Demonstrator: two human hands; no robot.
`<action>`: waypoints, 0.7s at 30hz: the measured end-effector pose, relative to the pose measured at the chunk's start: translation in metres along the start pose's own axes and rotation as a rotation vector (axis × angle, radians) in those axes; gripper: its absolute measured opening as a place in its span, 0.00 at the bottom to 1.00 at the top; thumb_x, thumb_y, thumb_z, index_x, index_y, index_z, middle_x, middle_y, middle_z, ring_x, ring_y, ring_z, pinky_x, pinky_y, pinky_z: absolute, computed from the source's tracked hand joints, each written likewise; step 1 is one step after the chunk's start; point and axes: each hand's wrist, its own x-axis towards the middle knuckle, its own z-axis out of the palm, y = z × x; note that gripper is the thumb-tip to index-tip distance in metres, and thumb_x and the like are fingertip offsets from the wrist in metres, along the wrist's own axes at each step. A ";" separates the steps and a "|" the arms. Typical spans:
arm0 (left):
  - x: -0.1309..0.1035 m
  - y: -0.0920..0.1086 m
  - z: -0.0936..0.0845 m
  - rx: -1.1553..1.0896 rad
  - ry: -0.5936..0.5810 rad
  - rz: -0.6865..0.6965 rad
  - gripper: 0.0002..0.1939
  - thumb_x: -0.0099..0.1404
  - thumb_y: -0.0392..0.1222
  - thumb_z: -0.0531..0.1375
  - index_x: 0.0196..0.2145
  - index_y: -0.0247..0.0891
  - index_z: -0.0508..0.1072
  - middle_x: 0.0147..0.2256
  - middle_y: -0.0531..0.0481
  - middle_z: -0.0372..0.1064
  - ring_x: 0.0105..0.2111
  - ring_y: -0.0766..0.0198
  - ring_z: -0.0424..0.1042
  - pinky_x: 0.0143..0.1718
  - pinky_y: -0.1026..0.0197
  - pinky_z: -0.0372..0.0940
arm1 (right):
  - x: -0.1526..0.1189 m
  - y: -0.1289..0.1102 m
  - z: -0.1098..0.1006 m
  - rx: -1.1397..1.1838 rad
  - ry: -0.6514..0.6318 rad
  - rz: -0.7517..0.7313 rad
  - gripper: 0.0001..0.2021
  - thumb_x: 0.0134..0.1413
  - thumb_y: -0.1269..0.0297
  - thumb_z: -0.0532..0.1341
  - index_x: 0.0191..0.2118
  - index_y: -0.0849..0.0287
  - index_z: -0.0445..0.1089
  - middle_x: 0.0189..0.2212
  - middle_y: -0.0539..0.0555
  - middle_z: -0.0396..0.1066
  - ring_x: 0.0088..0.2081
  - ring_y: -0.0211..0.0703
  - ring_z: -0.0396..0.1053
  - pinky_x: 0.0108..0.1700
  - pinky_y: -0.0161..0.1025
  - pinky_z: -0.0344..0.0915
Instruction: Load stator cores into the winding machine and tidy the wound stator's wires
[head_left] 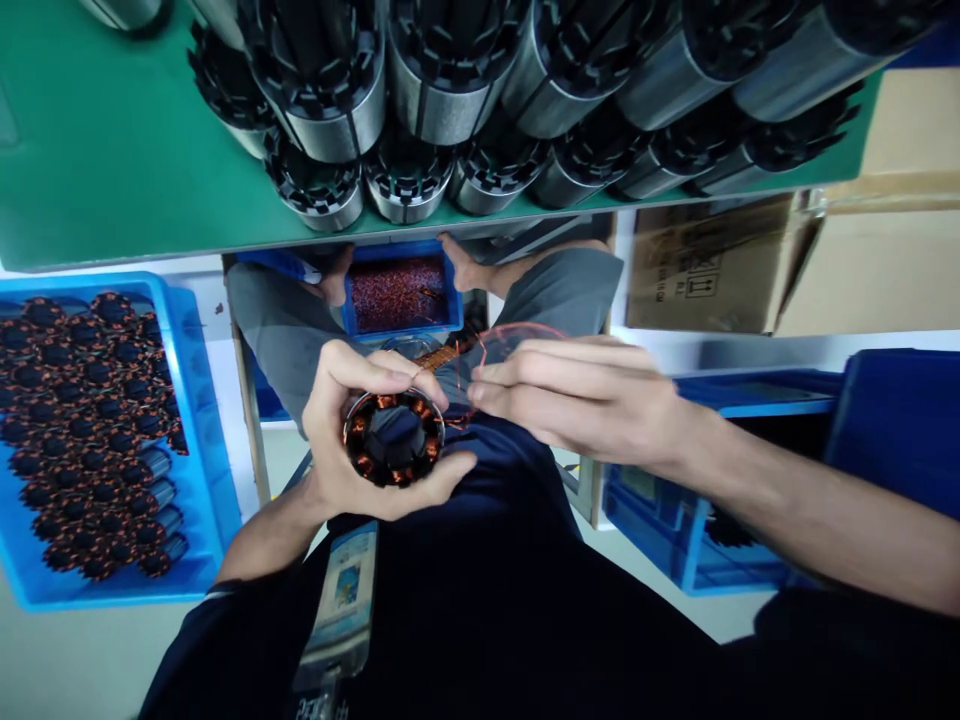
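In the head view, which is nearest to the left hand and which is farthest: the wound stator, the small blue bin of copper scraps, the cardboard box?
1. Wound stator: held in the left hand.
2. Small blue bin: just above the hand, under the green table's edge.
3. Cardboard box: far off at the upper right.

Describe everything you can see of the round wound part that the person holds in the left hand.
The stator is a short metal ring with copper-coloured wire coils set around its inside and a dark hollow centre. Its open end faces the camera. The left hand wraps it, thumb below and fingers over the top edge. Thin copper wire loops away from it toward the right hand, which pinches the strand just beside the rim.
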 end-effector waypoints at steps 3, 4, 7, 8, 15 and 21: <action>0.001 -0.008 -0.001 0.043 0.065 0.110 0.33 0.63 0.48 0.88 0.58 0.47 0.77 0.40 0.48 0.79 0.34 0.53 0.85 0.33 0.48 0.84 | -0.002 0.006 -0.004 -0.171 0.017 -0.138 0.11 0.86 0.65 0.63 0.48 0.49 0.84 0.44 0.52 0.88 0.44 0.45 0.86 0.47 0.41 0.82; 0.001 -0.010 -0.004 0.094 0.062 0.107 0.34 0.63 0.48 0.88 0.58 0.47 0.77 0.41 0.48 0.79 0.36 0.52 0.86 0.34 0.48 0.84 | -0.003 0.002 -0.010 -0.207 0.046 -0.124 0.09 0.85 0.63 0.65 0.49 0.49 0.84 0.44 0.52 0.88 0.44 0.45 0.86 0.47 0.42 0.83; 0.000 -0.014 -0.015 0.241 0.021 0.162 0.38 0.58 0.48 0.90 0.59 0.44 0.78 0.44 0.47 0.80 0.38 0.52 0.87 0.31 0.50 0.82 | -0.004 -0.023 -0.034 -0.202 0.116 -0.029 0.07 0.75 0.61 0.77 0.53 0.45 0.86 0.51 0.55 0.89 0.48 0.49 0.88 0.50 0.44 0.85; -0.001 -0.015 -0.018 0.269 0.004 0.188 0.39 0.57 0.52 0.90 0.59 0.44 0.79 0.45 0.46 0.80 0.39 0.51 0.86 0.31 0.49 0.81 | -0.003 -0.031 -0.040 -0.167 0.086 -0.032 0.10 0.74 0.62 0.79 0.55 0.44 0.85 0.54 0.55 0.89 0.50 0.49 0.88 0.51 0.43 0.86; 0.004 0.002 -0.015 0.297 -0.146 0.142 0.37 0.56 0.54 0.89 0.56 0.47 0.79 0.44 0.46 0.77 0.40 0.50 0.83 0.35 0.44 0.83 | 0.017 -0.031 -0.021 0.398 -0.158 0.087 0.13 0.81 0.51 0.73 0.55 0.56 0.85 0.41 0.50 0.88 0.36 0.37 0.83 0.41 0.35 0.78; -0.004 -0.002 -0.017 0.416 -0.209 0.154 0.28 0.58 0.39 0.81 0.52 0.43 0.75 0.44 0.48 0.80 0.38 0.55 0.85 0.37 0.54 0.82 | 0.020 0.039 -0.002 0.459 -0.222 0.150 0.12 0.78 0.52 0.75 0.43 0.54 0.88 0.31 0.48 0.85 0.29 0.38 0.81 0.35 0.37 0.71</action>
